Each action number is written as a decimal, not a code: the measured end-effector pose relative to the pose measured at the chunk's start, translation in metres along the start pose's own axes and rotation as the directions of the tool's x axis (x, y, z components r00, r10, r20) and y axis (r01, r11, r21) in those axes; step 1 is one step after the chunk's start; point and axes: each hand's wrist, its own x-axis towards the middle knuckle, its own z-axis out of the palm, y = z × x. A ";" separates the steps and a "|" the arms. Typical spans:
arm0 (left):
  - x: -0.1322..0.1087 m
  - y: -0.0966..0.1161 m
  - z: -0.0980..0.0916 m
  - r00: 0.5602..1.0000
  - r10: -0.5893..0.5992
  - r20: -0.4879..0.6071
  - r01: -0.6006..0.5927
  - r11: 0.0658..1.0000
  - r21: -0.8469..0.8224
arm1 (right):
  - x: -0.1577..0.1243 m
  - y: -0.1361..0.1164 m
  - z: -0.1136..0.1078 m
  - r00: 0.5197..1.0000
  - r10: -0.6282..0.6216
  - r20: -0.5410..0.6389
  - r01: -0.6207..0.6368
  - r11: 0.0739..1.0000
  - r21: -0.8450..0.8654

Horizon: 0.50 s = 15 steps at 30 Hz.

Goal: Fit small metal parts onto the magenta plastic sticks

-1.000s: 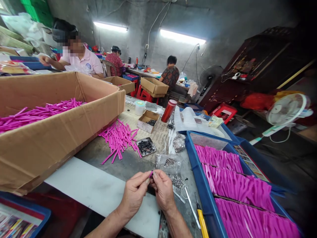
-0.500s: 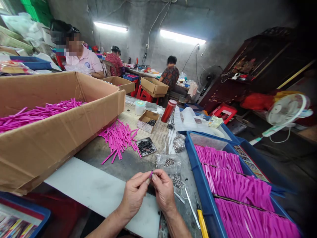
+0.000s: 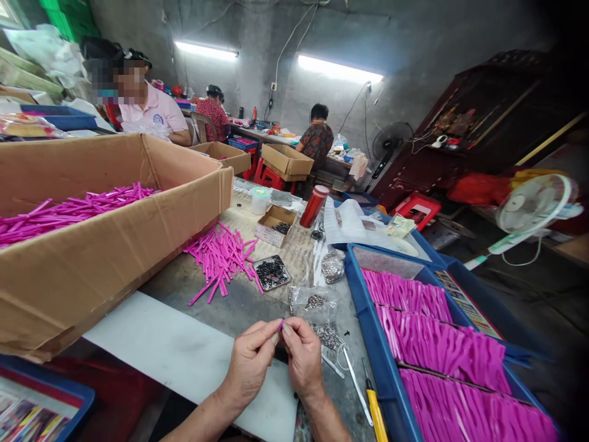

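Note:
My left hand (image 3: 248, 362) and my right hand (image 3: 302, 359) meet above the table's near edge, thumbs and fingertips pinched together. Between them is a magenta strip (image 3: 280, 325), of which only a short bit shows; my fingers cover the rest. Beyond my hands lies a loose pile of magenta strips (image 3: 218, 258). A small square tray (image 3: 289, 279) next to it holds small black parts (image 3: 270, 270). Clear bags of small metal parts (image 3: 315, 301) lie just past my right hand. Under my left forearm is a pale board (image 3: 184, 344).
A large cardboard box (image 3: 105, 258) of magenta strips stands at left. On the right, a blue crate (image 3: 375, 362) holds rows of magenta strips. A yellow-handled screwdriver (image 3: 376, 411) lies beside it. A red flask (image 3: 314, 207) and small carton (image 3: 267, 235) stand farther back. Several people sit beyond.
My hands stay nearly in place, still pinching the magenta strip; the right hand has shifted very slightly. A co-worker at the left has leaned a little further left.

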 end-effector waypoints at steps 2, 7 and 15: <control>0.000 0.002 0.000 1.000 0.001 0.000 -0.001 1.000 -0.008 | 0.000 -0.002 0.001 1.000 -0.018 0.014 0.018 0.999 -0.030; 0.001 0.001 0.000 1.000 -0.016 -0.003 0.016 1.000 -0.002 | 0.000 -0.001 0.000 0.999 0.008 0.044 -0.009 1.000 0.023; 0.001 0.002 0.001 1.000 0.013 -0.008 -0.013 1.000 -0.027 | 0.001 0.002 0.001 0.991 0.088 0.098 -0.106 0.975 0.198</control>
